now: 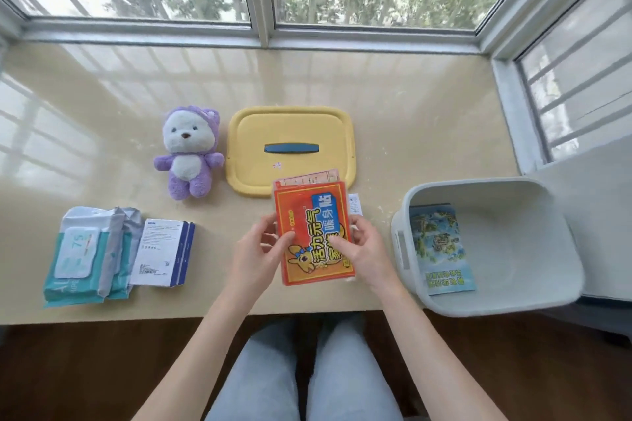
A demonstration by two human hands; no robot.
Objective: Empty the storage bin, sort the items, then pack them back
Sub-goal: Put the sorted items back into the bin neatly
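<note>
Both the left hand and right hand pinch a flat orange packet stack; squaring its edges should help it lie flat in the grey plastic bin.

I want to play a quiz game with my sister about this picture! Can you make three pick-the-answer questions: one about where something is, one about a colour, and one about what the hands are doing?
1. Where is the blue leaflet?
A. in the grey bin
B. on the floor
C. stuck to the window

2. What colour is the plush bear?
A. green
B. purple and white
C. red

3. What are the left hand and the right hand doing?
A. holding the orange packet
B. clapping
C. waving

Answers:
1 A, the leaflet lies inside the bin.
2 B, its suit is purple and its face and tummy are white.
3 A, the fingers of both hands grip the packet's sides.
</note>
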